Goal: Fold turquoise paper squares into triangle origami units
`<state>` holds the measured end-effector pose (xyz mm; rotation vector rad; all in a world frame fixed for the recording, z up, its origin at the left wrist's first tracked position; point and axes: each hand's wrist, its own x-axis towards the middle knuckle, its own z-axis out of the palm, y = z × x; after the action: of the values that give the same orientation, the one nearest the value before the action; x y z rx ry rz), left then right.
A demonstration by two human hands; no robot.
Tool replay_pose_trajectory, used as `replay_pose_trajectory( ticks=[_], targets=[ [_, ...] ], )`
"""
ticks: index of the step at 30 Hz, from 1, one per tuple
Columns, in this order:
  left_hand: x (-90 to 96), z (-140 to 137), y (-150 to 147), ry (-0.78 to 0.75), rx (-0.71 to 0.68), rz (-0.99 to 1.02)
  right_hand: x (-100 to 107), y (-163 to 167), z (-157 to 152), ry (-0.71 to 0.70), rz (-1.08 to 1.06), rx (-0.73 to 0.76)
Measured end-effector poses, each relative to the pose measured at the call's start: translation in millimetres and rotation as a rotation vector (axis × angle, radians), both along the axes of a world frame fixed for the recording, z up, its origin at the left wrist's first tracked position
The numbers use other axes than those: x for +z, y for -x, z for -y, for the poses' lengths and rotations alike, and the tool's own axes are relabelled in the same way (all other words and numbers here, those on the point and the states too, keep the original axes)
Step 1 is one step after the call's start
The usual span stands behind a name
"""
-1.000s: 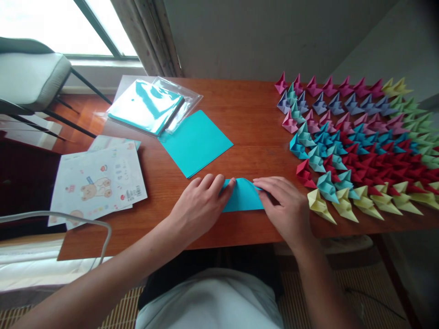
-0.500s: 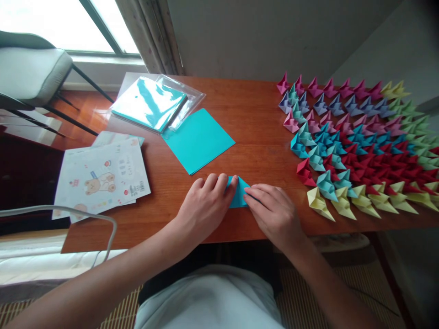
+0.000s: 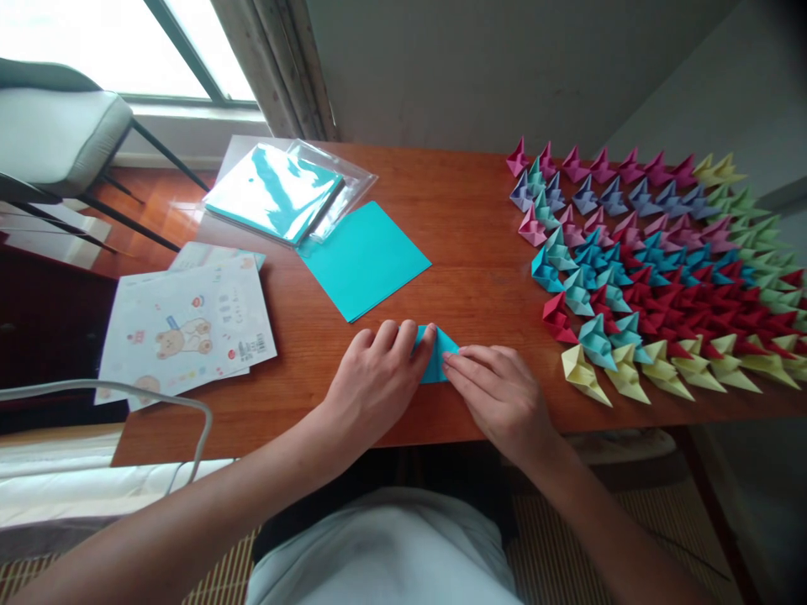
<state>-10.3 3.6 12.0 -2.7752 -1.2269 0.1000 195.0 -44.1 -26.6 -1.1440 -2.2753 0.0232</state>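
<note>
A small folded piece of blue origami paper [image 3: 435,360] lies on the table near its front edge, with a pointed top and a crease down its middle. My left hand [image 3: 383,370] covers its left side, the index finger pressing on the paper and the other fingers curled. My right hand [image 3: 495,388] has its fingers together on the paper's right edge, and its thumb is mostly hidden. Just beyond my hands lies a small stack of square turquoise paper sheets [image 3: 366,260].
A shiny plastic-wrapped paper pack [image 3: 274,192] lies at the back left. Cards with a bear print [image 3: 189,323] are nearer, by a grey cable [image 3: 205,420]. Rows of folded paper shapes [image 3: 681,298] in many colours fill the table's right side. A chair [image 3: 63,134] stands beyond the left edge.
My right hand has shifted slightly, its fingertips now flatter and closer on the paper's right edge. My left hand stays in place on the paper.
</note>
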Motion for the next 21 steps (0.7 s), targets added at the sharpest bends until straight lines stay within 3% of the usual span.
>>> replay_pose_trajectory(
  ticks=[21],
  targets=[
    [-3.2, -0.1, 1.8, -0.012, 0.005, 0.023, 4.2, -0.1, 5.2, 0.120, 0.002, 0.013]
  ],
)
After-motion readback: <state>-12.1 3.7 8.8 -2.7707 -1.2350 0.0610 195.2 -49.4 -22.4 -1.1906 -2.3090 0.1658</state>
